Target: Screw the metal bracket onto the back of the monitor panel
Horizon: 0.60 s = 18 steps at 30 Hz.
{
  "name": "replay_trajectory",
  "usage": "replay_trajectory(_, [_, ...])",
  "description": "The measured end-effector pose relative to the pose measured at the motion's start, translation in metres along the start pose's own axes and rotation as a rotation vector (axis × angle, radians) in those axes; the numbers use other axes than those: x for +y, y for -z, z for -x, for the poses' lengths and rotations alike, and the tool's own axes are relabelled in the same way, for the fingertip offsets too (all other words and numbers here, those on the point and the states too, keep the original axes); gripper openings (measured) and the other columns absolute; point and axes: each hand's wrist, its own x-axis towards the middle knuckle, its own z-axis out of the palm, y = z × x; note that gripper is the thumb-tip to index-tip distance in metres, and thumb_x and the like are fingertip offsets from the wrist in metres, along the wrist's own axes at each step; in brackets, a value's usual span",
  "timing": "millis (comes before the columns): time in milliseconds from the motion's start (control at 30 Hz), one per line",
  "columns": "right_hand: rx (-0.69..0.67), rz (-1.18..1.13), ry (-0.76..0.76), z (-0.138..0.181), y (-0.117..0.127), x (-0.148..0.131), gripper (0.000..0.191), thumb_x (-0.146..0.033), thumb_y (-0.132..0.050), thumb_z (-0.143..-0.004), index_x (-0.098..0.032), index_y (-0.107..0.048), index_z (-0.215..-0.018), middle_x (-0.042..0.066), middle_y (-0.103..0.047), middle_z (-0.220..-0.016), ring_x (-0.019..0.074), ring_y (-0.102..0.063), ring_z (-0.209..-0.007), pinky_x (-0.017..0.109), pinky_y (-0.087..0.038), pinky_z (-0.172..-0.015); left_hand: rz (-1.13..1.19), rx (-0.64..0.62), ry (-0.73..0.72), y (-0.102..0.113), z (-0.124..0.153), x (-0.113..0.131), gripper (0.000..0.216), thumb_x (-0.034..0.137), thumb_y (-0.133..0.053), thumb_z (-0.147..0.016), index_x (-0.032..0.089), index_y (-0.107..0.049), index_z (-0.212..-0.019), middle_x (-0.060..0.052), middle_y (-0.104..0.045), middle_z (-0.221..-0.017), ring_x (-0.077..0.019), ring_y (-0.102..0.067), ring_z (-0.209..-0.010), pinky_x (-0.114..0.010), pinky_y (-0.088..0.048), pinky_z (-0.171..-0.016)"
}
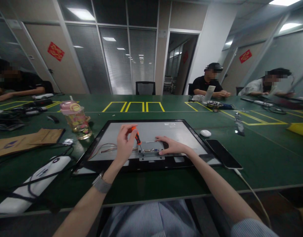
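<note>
A flat display panel [183, 138] with a black frame lies face down in front of me, its silvery back up. On its near middle sits a metal bracket [151, 158] with a row of connector ports. My left hand [125, 141] is closed on an orange and black screwdriver [137, 136], held tilted, its tip down at the left end of the bracket. My right hand [173, 145] rests over the bracket's right end, thumb and fingers spread on either side. Thin cables [104, 148] run across the panel left of the bracket.
Left stand a drink bottle [76, 120], a brown paper bag [30, 140] and a white power strip [34, 186] with black cords. Right lie a phone [224, 153] on a cable and a white earbud case [205, 133]. Several people sit around the green table [272, 154].
</note>
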Motion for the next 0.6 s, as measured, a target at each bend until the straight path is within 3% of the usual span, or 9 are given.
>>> replay_trajectory(167, [-0.006,-0.002,0.006,0.001,0.0011,-0.0054,0.082,-0.066,-0.069,-0.068,-0.025,-0.048,-0.136,0.007,-0.032,-0.155,0.0304,-0.029,-0.143,0.048,-0.019,-0.12,0.14,-0.072,0.081,-0.0008,0.0023,0.0016,0.027,0.027,-0.042,-0.095,0.019,-0.062,-0.11,-0.005,-0.063,-0.095,-0.0145,-0.064,-0.081,-0.029,-0.053,-0.076])
replay_trajectory(367, [-0.01,-0.009,-0.017,0.0017,0.0015,-0.0079,0.086,-0.067,-0.069,-0.067,-0.023,-0.047,-0.137,0.009,-0.031,-0.155,0.0307,-0.026,-0.144,0.048,-0.019,-0.12,0.04,-0.006,0.027,-0.0002,-0.001,0.0006,0.016,0.03,-0.061,-0.086,0.021,-0.07,-0.096,-0.002,-0.056,-0.093,-0.0121,-0.059,-0.079,-0.023,-0.051,-0.07])
replay_trajectory(600, [-0.012,0.003,-0.006,0.0021,0.0018,-0.0083,0.083,-0.065,-0.068,-0.069,-0.023,-0.046,-0.137,0.008,-0.032,-0.155,0.0298,-0.029,-0.143,0.048,-0.019,-0.12,0.148,-0.053,0.134,0.0004,-0.0012,-0.0002,0.027,0.031,-0.051,-0.091,0.018,-0.065,-0.11,-0.005,-0.063,-0.093,-0.0143,-0.064,-0.082,-0.027,-0.053,-0.075])
